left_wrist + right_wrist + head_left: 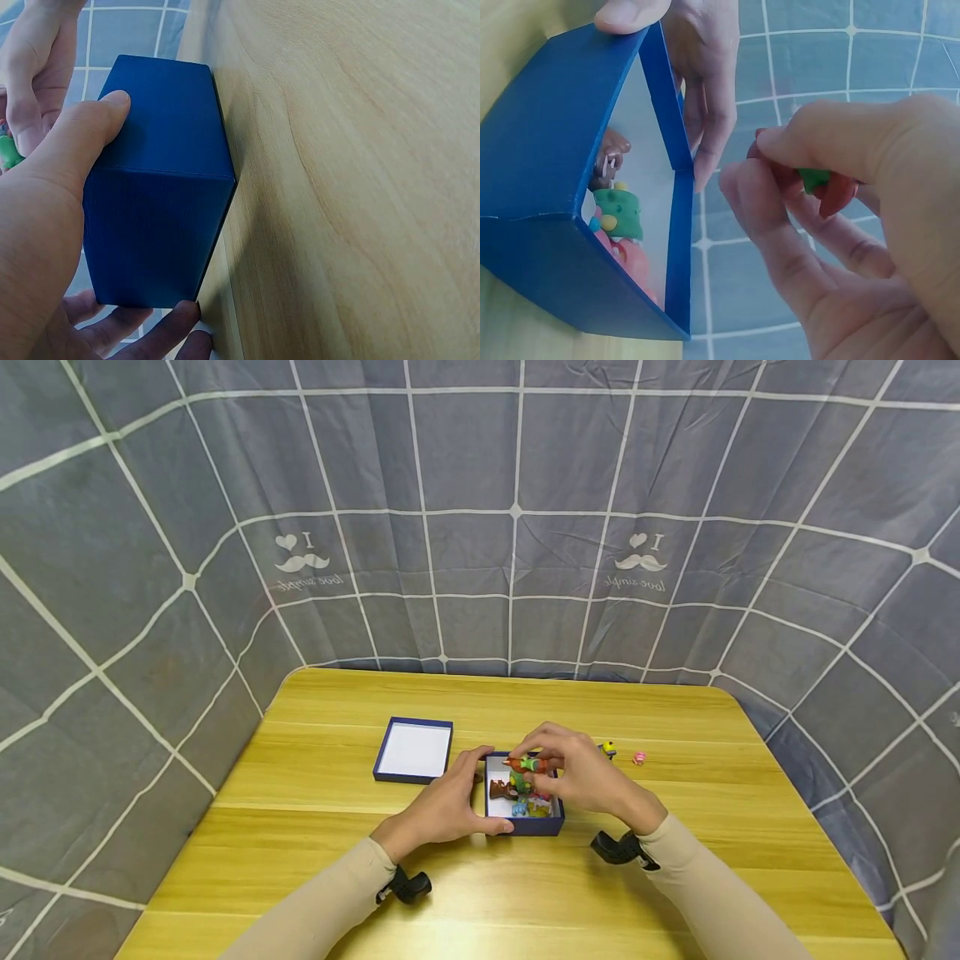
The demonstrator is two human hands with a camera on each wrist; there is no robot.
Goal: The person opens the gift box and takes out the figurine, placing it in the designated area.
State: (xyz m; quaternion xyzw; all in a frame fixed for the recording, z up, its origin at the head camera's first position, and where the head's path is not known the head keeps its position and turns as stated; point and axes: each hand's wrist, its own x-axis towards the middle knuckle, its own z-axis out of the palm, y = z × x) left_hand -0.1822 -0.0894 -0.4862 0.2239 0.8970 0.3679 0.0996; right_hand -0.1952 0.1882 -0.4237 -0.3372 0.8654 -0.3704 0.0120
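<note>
A dark blue box (pixel 525 827) with a white inside stands uncovered in front of me. My left hand (pixel 450 806) grips it from the left, thumb on the near wall and fingers round to the far wall. Over the opening, my right hand (pixel 583 774) pinches a small red and green toy figure (pixel 531 765) between thumb and fingers. Inside the box lie several small figures: a brown one (pixel 501 789), a light blue one (pixel 519 809), a green one (pixel 619 214) and a pink one (pixel 636 264). The right hand partly hides the box's right side.
The blue lid (pixel 412 749) lies with its white inside up, behind the left hand. Beyond the right hand sit a yellow and blue toy (pixel 608 749) and a small pink toy (pixel 639 758) on the wooden table (pixel 315 827). A grey checked curtain (pixel 465 560) surrounds the table.
</note>
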